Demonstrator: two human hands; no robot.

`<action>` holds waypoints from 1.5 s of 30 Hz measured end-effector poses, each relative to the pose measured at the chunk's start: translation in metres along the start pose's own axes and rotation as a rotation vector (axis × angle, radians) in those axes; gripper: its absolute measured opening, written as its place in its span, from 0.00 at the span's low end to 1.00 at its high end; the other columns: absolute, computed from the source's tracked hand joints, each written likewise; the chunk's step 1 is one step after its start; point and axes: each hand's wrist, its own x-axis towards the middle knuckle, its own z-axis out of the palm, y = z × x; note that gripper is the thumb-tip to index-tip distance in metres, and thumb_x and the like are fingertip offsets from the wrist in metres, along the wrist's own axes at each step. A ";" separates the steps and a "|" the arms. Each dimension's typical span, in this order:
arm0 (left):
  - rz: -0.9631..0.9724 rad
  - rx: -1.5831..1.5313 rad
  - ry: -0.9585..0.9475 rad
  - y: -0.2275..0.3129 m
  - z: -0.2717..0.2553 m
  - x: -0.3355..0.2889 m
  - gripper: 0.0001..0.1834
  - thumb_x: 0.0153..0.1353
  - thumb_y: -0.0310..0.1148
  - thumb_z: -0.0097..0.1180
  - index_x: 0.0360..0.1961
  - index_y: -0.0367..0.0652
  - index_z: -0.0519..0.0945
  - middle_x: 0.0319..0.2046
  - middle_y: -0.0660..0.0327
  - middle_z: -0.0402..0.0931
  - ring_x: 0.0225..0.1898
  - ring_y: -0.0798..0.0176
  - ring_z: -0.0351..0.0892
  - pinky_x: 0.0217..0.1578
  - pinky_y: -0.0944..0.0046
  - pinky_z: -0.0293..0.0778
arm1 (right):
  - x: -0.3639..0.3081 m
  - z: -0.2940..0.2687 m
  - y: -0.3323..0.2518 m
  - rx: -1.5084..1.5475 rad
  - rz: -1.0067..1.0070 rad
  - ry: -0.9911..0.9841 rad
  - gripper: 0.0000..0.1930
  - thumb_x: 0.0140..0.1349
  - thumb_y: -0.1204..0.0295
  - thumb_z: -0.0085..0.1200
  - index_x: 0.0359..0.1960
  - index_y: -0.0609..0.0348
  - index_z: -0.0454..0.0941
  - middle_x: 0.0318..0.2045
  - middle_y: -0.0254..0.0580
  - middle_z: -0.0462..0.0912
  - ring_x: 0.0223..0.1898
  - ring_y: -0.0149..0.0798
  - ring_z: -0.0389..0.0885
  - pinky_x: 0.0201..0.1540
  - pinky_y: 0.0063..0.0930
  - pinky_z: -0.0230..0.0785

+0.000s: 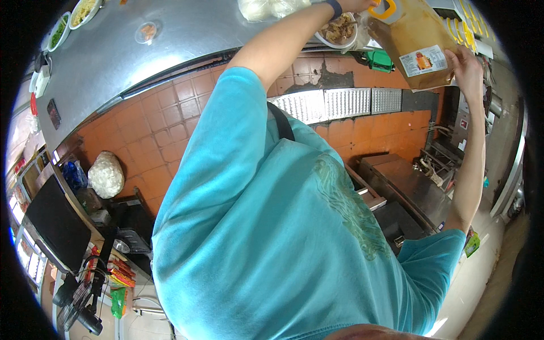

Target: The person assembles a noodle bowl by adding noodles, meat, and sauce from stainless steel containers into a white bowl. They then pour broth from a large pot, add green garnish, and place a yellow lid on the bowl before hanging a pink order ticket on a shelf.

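Note:
A big plastic jug [409, 35] with brown-amber contents, a white label and a yellow handle [386, 10] hangs tilted in front of me at the upper right. My left hand [362, 5], partly cut off by the picture's top edge, is closed at the yellow handle. Low on the jug's right side, my right hand [468, 67] grips the bottom corner. Just left of the jug stands a white bowl [352, 41] of brown chunky food, below my left wrist. The jug's mouth cannot be made out.
A steel worktop [192, 28] holds a small clear dish [146, 33], a plastic bag of white stuff [266, 8], bowls of chopped greens [58, 34] and yellow shreds [84, 12], and a phone [54, 114]. Metal grating [347, 104] crosses the tiled floor. A monitor [56, 221] stands at left.

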 end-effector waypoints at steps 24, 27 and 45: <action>-0.016 -0.188 -0.030 0.026 -0.028 0.011 0.16 0.52 0.37 0.63 0.41 0.44 0.85 0.35 0.47 0.82 0.38 0.43 0.81 0.42 0.49 0.77 | -0.010 -0.033 -0.007 -0.015 -0.035 -0.009 0.15 0.66 0.64 0.58 0.45 0.64 0.78 0.35 0.51 0.83 0.33 0.45 0.83 0.38 0.35 0.74; -0.044 -0.152 -0.036 0.030 -0.033 0.016 0.16 0.51 0.37 0.64 0.42 0.44 0.85 0.36 0.48 0.83 0.39 0.43 0.82 0.42 0.50 0.77 | -0.014 -0.038 -0.009 -0.031 -0.046 0.010 0.16 0.65 0.64 0.58 0.44 0.65 0.78 0.35 0.51 0.83 0.34 0.46 0.83 0.38 0.35 0.74; 0.014 -0.187 -0.119 0.044 -0.053 0.049 0.15 0.53 0.34 0.63 0.42 0.41 0.83 0.34 0.46 0.82 0.37 0.43 0.82 0.40 0.53 0.76 | -0.020 -0.059 -0.038 -0.061 -0.063 0.196 0.18 0.47 0.64 0.70 0.25 0.69 0.79 0.24 0.62 0.78 0.29 0.62 0.78 0.33 0.51 0.69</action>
